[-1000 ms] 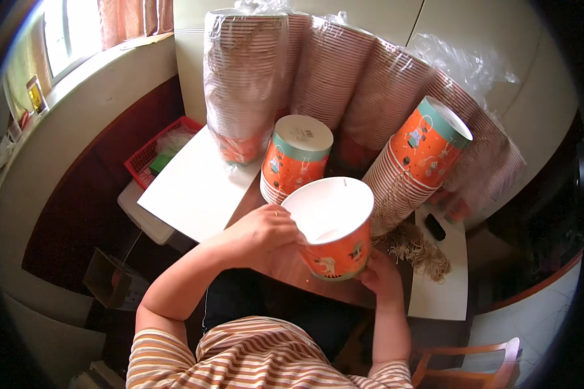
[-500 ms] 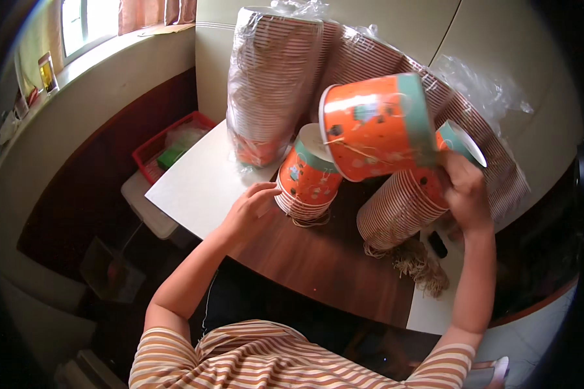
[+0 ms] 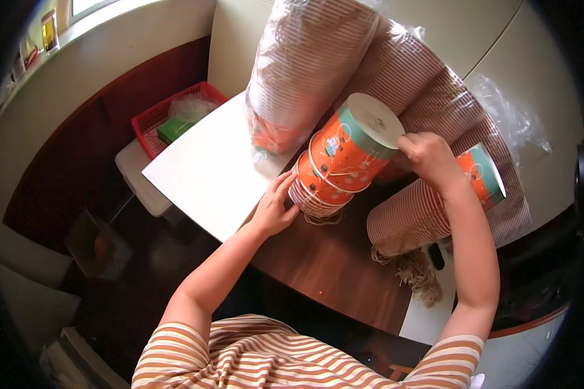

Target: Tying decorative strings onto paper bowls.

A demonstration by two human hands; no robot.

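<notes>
An orange paper bucket (image 3: 349, 144) with a teal band and white base sits upside down and tilted over a short stack of nested paper buckets (image 3: 310, 191). My right hand (image 3: 428, 155) pinches the edge of its upturned base from the right. Around the left side of the stack, low at its striped white rims, my left hand (image 3: 276, 204) is curled, with the thumb toward me. String lies at the foot of this stack. To the right, partly behind my right forearm, a longer stack of the same buckets (image 3: 405, 220) leans over.
Tall plastic-wrapped stacks of buckets (image 3: 311, 65) stand along the back. A bundle of string (image 3: 420, 279) hangs by the long stack, near a small black object (image 3: 436, 257). A red basket (image 3: 152, 123) with a green item stands beyond the white tabletop (image 3: 191, 181).
My right hand has brought the orange bucket left and down onto the short stack, turning its base up. My left hand has closed in against the stack's side. The view has shifted.
</notes>
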